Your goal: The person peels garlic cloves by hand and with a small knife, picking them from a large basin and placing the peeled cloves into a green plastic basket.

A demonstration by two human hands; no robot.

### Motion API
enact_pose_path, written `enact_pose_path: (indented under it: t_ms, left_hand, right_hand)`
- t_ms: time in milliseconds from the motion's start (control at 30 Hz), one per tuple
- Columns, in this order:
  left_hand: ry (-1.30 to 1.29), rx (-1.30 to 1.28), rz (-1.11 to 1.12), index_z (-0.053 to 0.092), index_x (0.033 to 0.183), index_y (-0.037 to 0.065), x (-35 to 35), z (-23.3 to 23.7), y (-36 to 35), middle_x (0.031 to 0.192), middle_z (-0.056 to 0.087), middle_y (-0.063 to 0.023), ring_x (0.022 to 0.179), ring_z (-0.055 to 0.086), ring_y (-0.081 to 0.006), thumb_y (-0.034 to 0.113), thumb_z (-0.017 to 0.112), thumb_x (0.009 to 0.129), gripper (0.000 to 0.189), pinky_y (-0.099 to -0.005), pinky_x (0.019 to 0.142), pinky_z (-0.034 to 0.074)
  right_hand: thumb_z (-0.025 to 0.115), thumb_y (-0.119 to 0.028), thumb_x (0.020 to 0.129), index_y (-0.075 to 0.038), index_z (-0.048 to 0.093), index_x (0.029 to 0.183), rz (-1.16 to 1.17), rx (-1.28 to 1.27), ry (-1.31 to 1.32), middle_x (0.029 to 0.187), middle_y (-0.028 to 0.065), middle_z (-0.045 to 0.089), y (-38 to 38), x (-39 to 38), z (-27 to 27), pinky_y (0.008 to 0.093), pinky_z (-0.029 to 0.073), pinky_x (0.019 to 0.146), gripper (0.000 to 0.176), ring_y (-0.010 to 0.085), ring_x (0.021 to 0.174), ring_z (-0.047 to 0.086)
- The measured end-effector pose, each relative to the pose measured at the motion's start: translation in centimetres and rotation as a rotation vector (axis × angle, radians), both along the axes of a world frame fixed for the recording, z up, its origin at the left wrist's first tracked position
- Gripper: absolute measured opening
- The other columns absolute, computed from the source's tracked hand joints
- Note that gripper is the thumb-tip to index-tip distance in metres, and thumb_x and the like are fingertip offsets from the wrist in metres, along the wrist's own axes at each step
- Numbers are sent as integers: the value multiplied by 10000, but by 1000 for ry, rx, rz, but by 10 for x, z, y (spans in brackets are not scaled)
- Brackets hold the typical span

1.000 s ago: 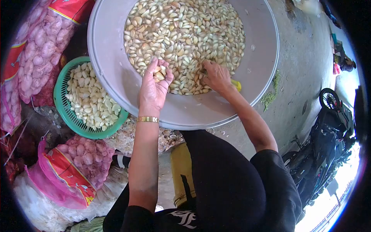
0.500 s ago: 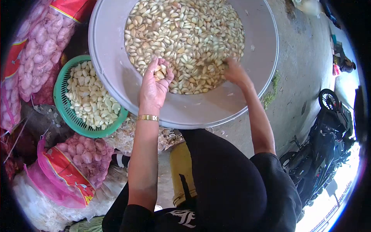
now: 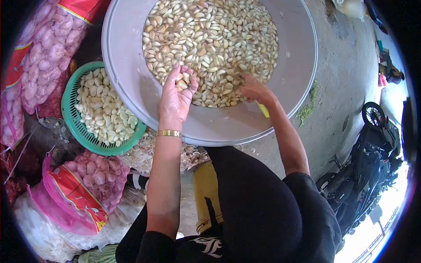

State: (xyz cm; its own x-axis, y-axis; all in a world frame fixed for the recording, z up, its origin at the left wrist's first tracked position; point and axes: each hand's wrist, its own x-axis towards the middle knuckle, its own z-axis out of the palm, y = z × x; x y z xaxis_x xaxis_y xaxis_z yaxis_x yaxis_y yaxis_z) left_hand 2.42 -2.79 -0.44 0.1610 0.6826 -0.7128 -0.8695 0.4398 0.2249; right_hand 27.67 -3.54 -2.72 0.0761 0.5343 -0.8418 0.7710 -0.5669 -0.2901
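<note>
A large grey tub [image 3: 245,120] holds many garlic cloves [image 3: 210,48] in liquid. My left hand [image 3: 177,94], palm up with curled fingers, holds several cloves over the tub's near side. My right hand [image 3: 255,89] is closed at the cloves near the right part of the heap. A yellow-green handle [image 3: 263,110] sticks out below it, the handle of a tool whose other end is hidden by the hand. Left of the tub, a green basket [image 3: 68,105] holds peeled cloves [image 3: 105,107].
Net bags of garlic bulbs [image 3: 55,52] stand at the left, with another net bag [image 3: 94,175] lower down. Loose skins [image 3: 147,153] lie below the tub. A yellow stool [image 3: 205,188] is under me. A motorcycle [image 3: 368,158] stands at the right.
My right hand has moved left and slightly down, closer to my left hand, and the yellow-green handle now shows. My left hand still holds its cloves.
</note>
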Motion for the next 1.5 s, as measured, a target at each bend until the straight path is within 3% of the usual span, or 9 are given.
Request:
enact_pose_path:
  t_ms: [167, 333, 433, 1100, 1167, 1300, 1367, 1433, 1500]
  left_hand:
    - [-30, 3, -10, 579, 941, 40, -4, -2, -2, 912, 594, -47, 874, 580, -157, 148, 608, 940, 113, -290, 701, 552]
    - [-23, 1, 15, 580, 942, 43, -1, 1, -1, 910, 594, -47, 872, 583, -164, 157, 613, 939, 119, -296, 709, 553]
    - [-38, 10, 12, 581, 938, 45, -4, -2, -1, 908, 594, -54, 876, 584, -168, 167, 618, 938, 128, -299, 712, 551]
    - [-24, 24, -33, 567, 891, 38, -2, -4, -5, 928, 593, -107, 897, 597, -221, 316, 573, 969, 289, -344, 807, 555]
    - [-19, 12, -74, 565, 896, 37, -3, -7, -4, 938, 602, -119, 878, 614, -240, 329, 574, 967, 301, -368, 819, 565]
    - [138, -68, -143, 553, 873, 52, 4, 7, -1, 922, 582, -105, 824, 619, -230, 385, 584, 955, 344, -386, 781, 572]
    - [121, -54, -131, 558, 870, 54, 3, 4, -1, 906, 590, -103, 784, 624, -229, 382, 604, 943, 339, -388, 771, 579]
    - [126, -93, -82, 559, 868, 54, 0, -1, -1, 895, 591, -97, 770, 626, -229, 369, 607, 942, 327, -387, 762, 581]
    - [125, -136, -32, 560, 865, 54, -2, -5, -2, 884, 592, -90, 756, 629, -230, 355, 611, 942, 315, -387, 753, 583]
  right_hand:
    - [564, -182, 883, -49, 535, 1242, -393, 204, 308, 857, 115, 652, 4, -12, 36, 309, 478, 596, 383, 135, 675, 552]
    - [635, -215, 860, -57, 645, 1080, 206, 530, -149, 951, 184, 679, 9, -10, 8, 417, 508, 728, 271, 320, 748, 650]
    - [641, -208, 795, -32, 624, 1073, 207, 665, -48, 992, 229, 669, -1, -22, -14, 485, 507, 791, 329, 398, 930, 642]
    - [692, -276, 774, -64, 670, 981, 274, 686, -193, 857, 179, 676, 5, -34, -2, 440, 523, 706, 297, 359, 806, 653]
    - [708, -263, 767, -56, 691, 968, 11, 582, -16, 836, 169, 689, 12, -40, 26, 397, 532, 704, 290, 321, 753, 673]
    - [702, -225, 797, -42, 701, 979, -84, 643, 389, 803, 149, 701, 17, -74, 70, 365, 533, 712, 258, 261, 717, 686]
    - [683, -180, 829, -52, 704, 995, -169, 600, 272, 853, 133, 713, 30, -84, 74, 339, 527, 747, 211, 194, 790, 687]
    - [676, -184, 830, -77, 695, 1020, -124, 759, 285, 934, 128, 705, 47, -69, 21, 367, 529, 756, 218, 237, 834, 688]
    - [682, -208, 816, -74, 671, 1051, 146, 862, -77, 978, 138, 687, 60, -64, -1, 408, 528, 749, 270, 294, 859, 675]
